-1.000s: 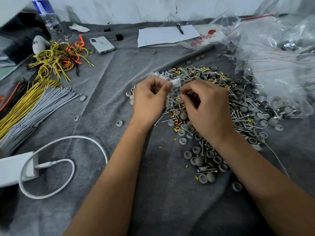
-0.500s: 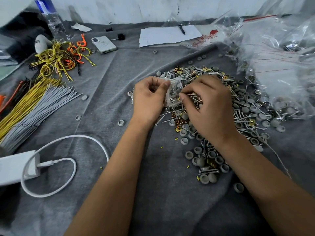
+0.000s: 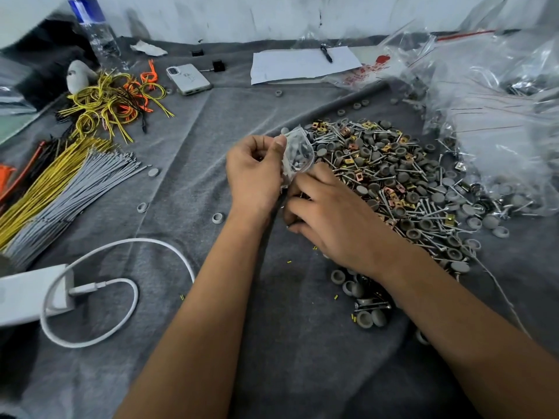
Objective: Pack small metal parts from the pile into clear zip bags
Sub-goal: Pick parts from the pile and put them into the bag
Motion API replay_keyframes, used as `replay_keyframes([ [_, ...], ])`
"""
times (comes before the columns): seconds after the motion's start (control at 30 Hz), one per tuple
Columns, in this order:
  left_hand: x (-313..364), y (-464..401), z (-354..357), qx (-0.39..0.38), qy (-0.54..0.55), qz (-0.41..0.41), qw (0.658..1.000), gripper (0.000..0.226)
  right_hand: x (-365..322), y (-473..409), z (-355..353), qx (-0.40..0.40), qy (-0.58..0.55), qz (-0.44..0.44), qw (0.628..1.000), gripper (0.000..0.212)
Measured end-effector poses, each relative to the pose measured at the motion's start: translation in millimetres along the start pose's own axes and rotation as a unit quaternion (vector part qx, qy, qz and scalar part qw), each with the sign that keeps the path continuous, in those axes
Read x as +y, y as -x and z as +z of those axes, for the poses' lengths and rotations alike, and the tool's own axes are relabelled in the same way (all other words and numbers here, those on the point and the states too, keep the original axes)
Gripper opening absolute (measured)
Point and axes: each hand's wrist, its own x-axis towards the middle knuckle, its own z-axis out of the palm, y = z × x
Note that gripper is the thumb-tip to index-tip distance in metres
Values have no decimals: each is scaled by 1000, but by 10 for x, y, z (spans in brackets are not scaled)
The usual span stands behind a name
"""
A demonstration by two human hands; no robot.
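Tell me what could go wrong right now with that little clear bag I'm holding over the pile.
The small clear zip bag, pinched by the left hand, already holds grey caps and screws and looks unsealed, so tilting it could spill them back. The right hand is picking in the pile of grey caps, screws and brass clips; pointed screws might prick fingers or pierce the thin plastic. Loose caps could roll across the grey cloth.

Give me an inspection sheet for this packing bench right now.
Surface: grey cloth, wrinkled.
Job's things: pile of screws, grey caps and brass clips; small clear zip bag, partly filled.
Clutter: white phone, paper sheet with pen, plastic water bottle.
Grippers: left hand pinches the bag; right hand curled at pile's edge, contents hidden.
Cables: white charging cable looped, plugged into white block; yellow and grey wire bundles.
Surroundings: heap of clear bags, white wall.
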Motion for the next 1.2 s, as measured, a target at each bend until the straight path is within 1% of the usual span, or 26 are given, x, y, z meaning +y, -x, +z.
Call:
replay_keyframes([
  [0.07,1,4,1,-2,-5,5,1000,25,3,-2,6,-2,21,-7,1000,20],
  [0.13,-3,9,0,-3,-6,7,1000,21,-14,-4,16,22,9,-15,1000,17],
  [0.2,-5,16,6,-7,-11,8,1000,18,-28,-4,13,79,-67,11,995,13],
  [0.27,1,18,12,-18,-15,9,1000,16,1,2,5,144,-147,55,977,10],
  [0.33,-2,12,16,-32,-22,13,999,15,45,12,-10,192,-187,85,960,8],
  [0.37,-9,9,17,-40,-28,15,999,15,64,17,-17,210,-197,97,953,12],
  [0.43,-25,9,19,-53,-36,17,998,16,97,23,-38,239,-192,116,945,23],
  [0.47,-31,9,18,-58,-37,18,997,17,113,23,-49,253,-182,122,942,24],
  [0.6,-14,32,31,-74,-46,23,996,16,177,42,-83,316,-150,130,928,14],
  [0.73,7,77,35,-117,-46,37,991,21,181,67,-106,365,-134,144,910,13],
  [0.8,17,99,39,-150,-40,46,987,18,189,72,-110,372,-124,142,909,14],
  [0.93,18,121,80,-198,-14,49,979,16,194,66,-91,356,-87,139,920,13],
  [1.07,-2,112,91,-207,35,38,977,19,222,71,-67,330,-83,167,925,15],
  [1.2,-21,102,84,-200,53,25,978,17,278,67,-39,289,-66,138,945,13],
])
